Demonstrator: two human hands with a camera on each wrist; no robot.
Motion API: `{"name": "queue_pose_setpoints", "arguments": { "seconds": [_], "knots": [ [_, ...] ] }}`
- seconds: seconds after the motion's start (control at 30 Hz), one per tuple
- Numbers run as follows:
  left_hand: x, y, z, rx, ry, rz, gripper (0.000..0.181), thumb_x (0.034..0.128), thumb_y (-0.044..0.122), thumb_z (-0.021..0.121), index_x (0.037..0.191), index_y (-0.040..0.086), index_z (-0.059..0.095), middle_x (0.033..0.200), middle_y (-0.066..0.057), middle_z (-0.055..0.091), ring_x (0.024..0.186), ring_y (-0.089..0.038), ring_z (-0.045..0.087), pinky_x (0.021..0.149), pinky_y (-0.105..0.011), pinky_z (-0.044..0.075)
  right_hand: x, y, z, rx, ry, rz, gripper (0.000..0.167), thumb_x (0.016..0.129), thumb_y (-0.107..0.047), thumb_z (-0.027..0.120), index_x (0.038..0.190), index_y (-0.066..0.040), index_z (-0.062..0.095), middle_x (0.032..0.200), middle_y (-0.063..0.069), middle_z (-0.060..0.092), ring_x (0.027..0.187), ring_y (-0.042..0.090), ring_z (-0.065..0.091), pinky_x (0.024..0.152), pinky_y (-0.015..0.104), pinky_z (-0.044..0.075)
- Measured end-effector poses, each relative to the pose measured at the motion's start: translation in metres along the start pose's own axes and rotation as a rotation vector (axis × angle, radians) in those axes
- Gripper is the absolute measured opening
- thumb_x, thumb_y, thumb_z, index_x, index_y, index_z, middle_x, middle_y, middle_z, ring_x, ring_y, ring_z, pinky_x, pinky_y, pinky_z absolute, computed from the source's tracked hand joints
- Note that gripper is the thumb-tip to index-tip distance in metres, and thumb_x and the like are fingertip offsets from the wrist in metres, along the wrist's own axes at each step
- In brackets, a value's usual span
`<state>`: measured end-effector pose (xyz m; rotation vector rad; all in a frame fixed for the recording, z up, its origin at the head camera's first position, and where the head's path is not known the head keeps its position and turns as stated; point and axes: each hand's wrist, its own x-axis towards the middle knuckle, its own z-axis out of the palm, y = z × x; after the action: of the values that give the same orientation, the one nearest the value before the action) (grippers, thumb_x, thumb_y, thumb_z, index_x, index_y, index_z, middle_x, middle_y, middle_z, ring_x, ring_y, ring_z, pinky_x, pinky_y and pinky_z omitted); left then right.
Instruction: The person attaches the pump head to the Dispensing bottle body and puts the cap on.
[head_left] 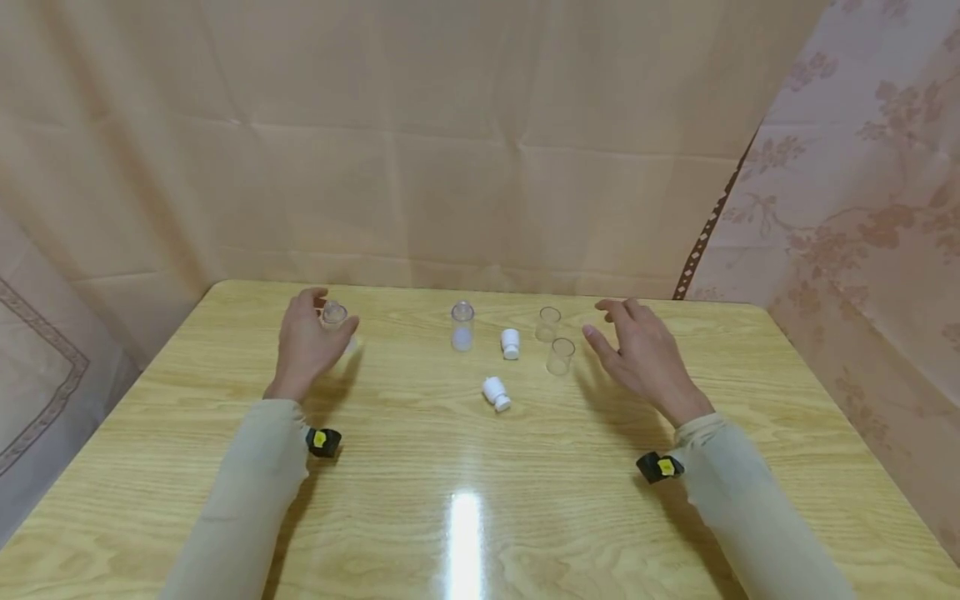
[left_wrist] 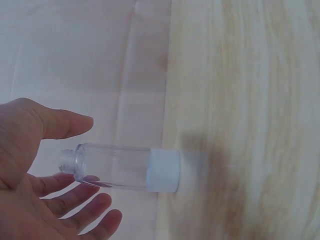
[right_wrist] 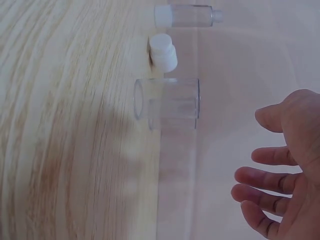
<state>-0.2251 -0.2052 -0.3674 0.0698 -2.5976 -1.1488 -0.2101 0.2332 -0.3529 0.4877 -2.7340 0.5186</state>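
Note:
My left hand (head_left: 309,342) is held around the neck end of a clear bottle (left_wrist: 117,165) with a white base, upright at the table's left. Its thumb stands apart from the bottle; whether the fingertips behind touch it, I cannot tell. My right hand (head_left: 643,357) hovers at the right with fingers spread and holds nothing. Nearest to it are two clear open cylinders (head_left: 560,357) (right_wrist: 170,99). A second clear bottle (head_left: 462,323) with a white base stands mid-table. Beside it are an upright white pump piece (head_left: 510,343) and another white piece (head_left: 497,393) lying tilted.
The wood-grain table (head_left: 405,467) has a bright light reflection near its front. A beige curtain (head_left: 450,167) hangs behind the far edge, and a floral cloth (head_left: 862,208) covers the right side.

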Motion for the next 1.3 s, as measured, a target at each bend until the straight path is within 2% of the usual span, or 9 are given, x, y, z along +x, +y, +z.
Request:
{"name": "queue_pose_setpoints", "arguments": {
  "seconds": [0.27,0.43,0.73,0.97,1.13,1.3],
  "knots": [
    [-0.003,-0.001,0.001,-0.009,0.000,-0.032,0.061,0.0914,0.018,0.073,0.136,-0.011,0.044,0.126,-0.029,0.051,0.112,-0.043,0.050,0.095,-0.055,0.043,-0.001,-0.008,0.000,0.000,-0.019,-0.008,0.049,0.105,-0.035,0.055,0.137,0.002,0.054,0.115,0.024,0.061,0.097,0.040,0.059,0.079,0.056,0.049],
    [-0.004,0.000,0.000,-0.011,-0.021,-0.073,0.062,0.0906,0.017,0.074,0.135,-0.012,0.043,0.126,-0.030,0.050,0.115,-0.044,0.049,0.097,-0.056,0.043,-0.002,-0.014,0.002,-0.004,-0.025,-0.023,0.048,0.103,-0.034,0.059,0.135,0.001,0.056,0.113,0.022,0.062,0.093,0.037,0.059,0.077,0.053,0.050],
    [-0.004,-0.003,0.001,-0.053,-0.038,-0.132,0.058,0.0918,0.014,0.070,0.135,-0.012,0.043,0.129,-0.031,0.053,0.118,-0.046,0.052,0.099,-0.058,0.045,-0.004,-0.025,0.004,-0.002,-0.042,-0.038,0.047,0.103,-0.035,0.060,0.135,0.000,0.057,0.113,0.019,0.063,0.097,0.037,0.060,0.080,0.053,0.050],
    [-0.004,-0.005,0.002,-0.079,-0.041,-0.143,0.055,0.0928,0.014,0.070,0.135,-0.011,0.044,0.130,-0.030,0.053,0.119,-0.045,0.052,0.099,-0.056,0.047,-0.006,-0.035,0.008,0.001,-0.060,-0.076,0.047,0.103,-0.037,0.061,0.132,0.000,0.059,0.111,0.018,0.064,0.096,0.035,0.060,0.081,0.051,0.050],
    [-0.003,-0.005,0.004,-0.082,-0.020,-0.141,0.053,0.0917,0.014,0.071,0.132,-0.010,0.047,0.127,-0.029,0.055,0.117,-0.043,0.053,0.098,-0.054,0.047,-0.008,-0.043,0.009,0.004,-0.076,-0.099,0.047,0.102,-0.037,0.062,0.131,0.000,0.061,0.109,0.015,0.063,0.098,0.032,0.060,0.084,0.049,0.050],
    [-0.004,-0.001,0.006,-0.088,0.001,-0.125,0.051,0.0899,0.010,0.072,0.130,-0.011,0.049,0.125,-0.029,0.056,0.115,-0.043,0.055,0.098,-0.054,0.047,-0.009,-0.050,0.013,0.021,-0.082,-0.125,0.043,0.101,-0.036,0.064,0.128,-0.002,0.063,0.107,0.014,0.064,0.095,0.029,0.061,0.080,0.047,0.051]
  ]
}}
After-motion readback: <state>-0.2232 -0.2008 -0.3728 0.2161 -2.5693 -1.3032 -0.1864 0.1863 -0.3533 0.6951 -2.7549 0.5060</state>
